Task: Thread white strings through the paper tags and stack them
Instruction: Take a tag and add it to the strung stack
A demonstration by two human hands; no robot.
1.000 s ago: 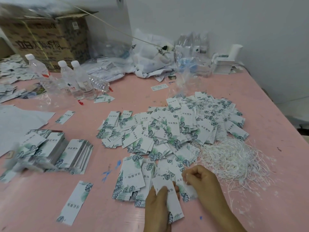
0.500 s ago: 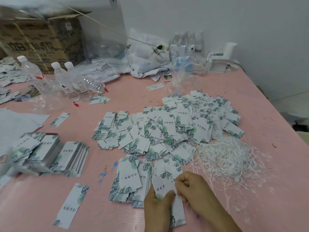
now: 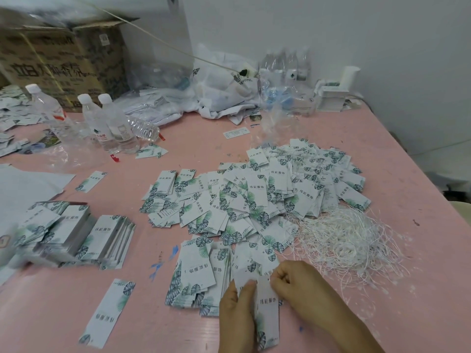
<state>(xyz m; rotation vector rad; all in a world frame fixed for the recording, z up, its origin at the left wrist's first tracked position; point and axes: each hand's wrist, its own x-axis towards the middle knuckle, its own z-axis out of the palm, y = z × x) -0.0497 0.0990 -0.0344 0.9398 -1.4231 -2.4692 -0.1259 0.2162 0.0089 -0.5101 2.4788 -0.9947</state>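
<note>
A white paper tag [image 3: 268, 309] with green leaf print is held upright near the table's front edge. My left hand [image 3: 237, 314] grips its left side. My right hand [image 3: 298, 289] has curled fingers pinching at the tag's top end; any string there is too fine to see. A big loose heap of the same tags [image 3: 254, 194] covers the middle of the pink table [image 3: 407, 174]. A tangle of white strings [image 3: 341, 240] lies right of the heap. Neat tag stacks [image 3: 76, 235] stand at the left.
Three water bottles [image 3: 107, 123] stand at the back left, beside a cardboard box [image 3: 61, 59]. Plastic bags [image 3: 224, 87] and a white holder [image 3: 334, 93] line the wall. A single tag [image 3: 109, 312] lies at the front left. White paper sheets [image 3: 25, 184] cover the left edge.
Both hands have drawn closer together on the held tag, and my right hand has shifted from the strings' side onto the tag's top end.
</note>
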